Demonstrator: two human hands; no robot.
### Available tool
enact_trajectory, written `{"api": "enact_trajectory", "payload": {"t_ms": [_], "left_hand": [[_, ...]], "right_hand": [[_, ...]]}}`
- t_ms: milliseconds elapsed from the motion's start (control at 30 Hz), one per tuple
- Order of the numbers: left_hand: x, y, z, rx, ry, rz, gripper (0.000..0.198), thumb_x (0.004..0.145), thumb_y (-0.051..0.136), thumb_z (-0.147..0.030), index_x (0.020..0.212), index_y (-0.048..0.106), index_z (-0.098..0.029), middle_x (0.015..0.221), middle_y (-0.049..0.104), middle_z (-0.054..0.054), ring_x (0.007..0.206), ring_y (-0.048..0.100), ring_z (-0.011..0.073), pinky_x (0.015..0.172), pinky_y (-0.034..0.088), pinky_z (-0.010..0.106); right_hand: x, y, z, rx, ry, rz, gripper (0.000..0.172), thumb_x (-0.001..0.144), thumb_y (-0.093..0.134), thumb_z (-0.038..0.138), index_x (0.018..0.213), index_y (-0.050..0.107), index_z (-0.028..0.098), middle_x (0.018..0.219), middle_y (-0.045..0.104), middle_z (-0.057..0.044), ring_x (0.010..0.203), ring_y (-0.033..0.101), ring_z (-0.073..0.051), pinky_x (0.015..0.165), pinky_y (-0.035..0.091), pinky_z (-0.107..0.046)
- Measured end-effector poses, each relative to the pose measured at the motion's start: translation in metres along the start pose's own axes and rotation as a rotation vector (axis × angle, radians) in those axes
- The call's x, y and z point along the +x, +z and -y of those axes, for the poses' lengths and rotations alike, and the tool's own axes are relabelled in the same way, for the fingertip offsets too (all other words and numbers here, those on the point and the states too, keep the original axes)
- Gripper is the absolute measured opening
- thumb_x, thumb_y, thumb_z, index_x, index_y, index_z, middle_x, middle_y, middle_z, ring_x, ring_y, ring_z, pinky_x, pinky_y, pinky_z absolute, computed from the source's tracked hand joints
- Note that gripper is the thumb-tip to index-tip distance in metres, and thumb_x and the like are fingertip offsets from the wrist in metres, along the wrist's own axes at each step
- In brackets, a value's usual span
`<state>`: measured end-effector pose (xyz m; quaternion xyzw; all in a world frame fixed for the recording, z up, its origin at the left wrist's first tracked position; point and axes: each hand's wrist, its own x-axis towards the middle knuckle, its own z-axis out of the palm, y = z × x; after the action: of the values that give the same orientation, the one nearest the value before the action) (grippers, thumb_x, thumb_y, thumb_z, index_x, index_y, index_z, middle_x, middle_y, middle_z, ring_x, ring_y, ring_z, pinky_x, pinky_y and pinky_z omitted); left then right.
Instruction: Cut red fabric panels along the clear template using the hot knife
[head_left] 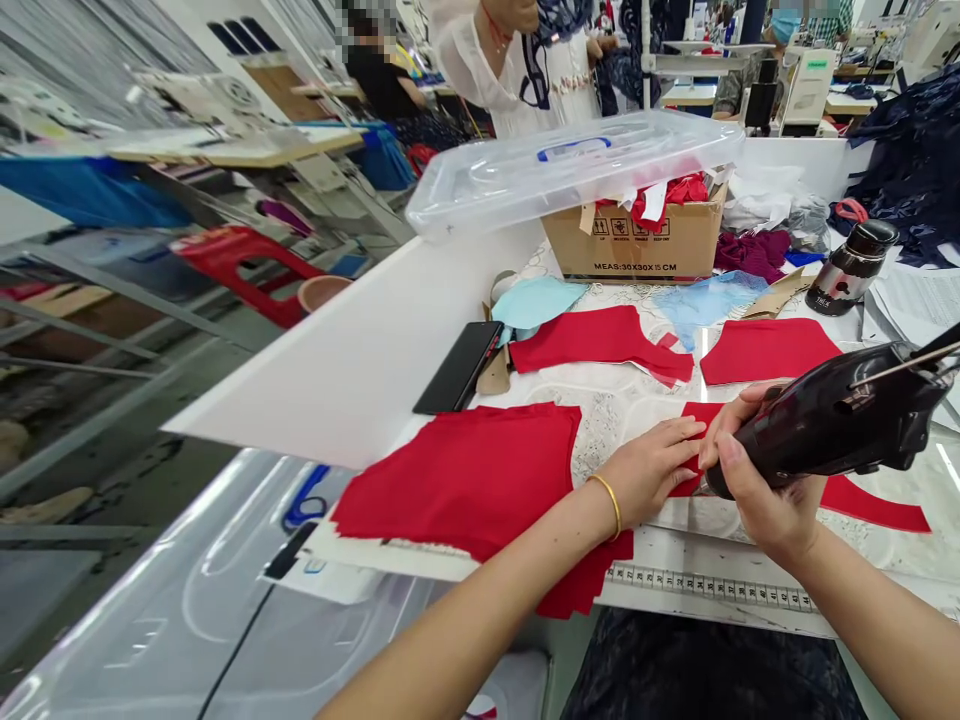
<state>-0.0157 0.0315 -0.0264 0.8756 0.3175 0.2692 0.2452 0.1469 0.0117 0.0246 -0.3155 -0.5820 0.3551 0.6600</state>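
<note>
My right hand is wrapped round a dark glossy electric cutter, whose nose sits over a red fabric piece on the white lace-covered table. My left hand, a gold bangle on its wrist, lies flat with fingers stretched out, pressing the fabric just left of the tool. A larger stack of red fabric pieces lies to the left of that hand. A ruler strip runs along the near table edge under my wrists.
More red pieces and pale blue pieces lie farther back, beside a black phone. A cardboard box carries a clear plastic lid. A dark flask stands at right. People stand behind the table.
</note>
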Motion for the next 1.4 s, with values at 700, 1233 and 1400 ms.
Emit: {"api": "enact_trajectory", "payload": {"t_ms": [700, 1233, 1400], "left_hand": [[0.021, 0.006, -0.005, 0.19, 0.136, 0.192, 0.034, 0.106, 0.046, -0.013, 0.136, 0.062, -0.015, 0.151, 0.056, 0.016, 0.149, 0.044, 0.0269, 0.121, 0.045, 0.046], [0.028, 0.008, -0.01, 0.168, 0.19, 0.231, 0.05, 0.096, 0.047, 0.001, 0.141, 0.057, -0.015, 0.156, 0.051, 0.018, 0.153, 0.038, 0.0264, 0.123, 0.04, 0.05], [0.04, 0.017, -0.011, 0.201, 0.237, 0.302, 0.056, 0.09, 0.052, 0.003, 0.143, 0.056, -0.015, 0.159, 0.048, 0.017, 0.154, 0.036, 0.0273, 0.124, 0.038, 0.05]], "right_hand": [[0.003, -0.038, 0.009, -0.019, -0.009, -0.143, 0.029, 0.088, 0.071, 0.03, 0.112, 0.056, 0.027, 0.074, 0.056, 0.004, 0.067, 0.065, -0.017, 0.07, 0.062, -0.039], [0.006, -0.048, 0.015, 0.015, -0.024, -0.152, 0.027, 0.088, 0.069, 0.025, 0.113, 0.056, 0.027, 0.074, 0.061, 0.005, 0.06, 0.062, -0.015, 0.063, 0.059, -0.033], [0.008, -0.06, 0.022, -0.032, -0.014, -0.201, 0.026, 0.087, 0.071, 0.023, 0.109, 0.057, 0.026, 0.073, 0.059, 0.005, 0.058, 0.059, -0.014, 0.061, 0.057, -0.033]]}}
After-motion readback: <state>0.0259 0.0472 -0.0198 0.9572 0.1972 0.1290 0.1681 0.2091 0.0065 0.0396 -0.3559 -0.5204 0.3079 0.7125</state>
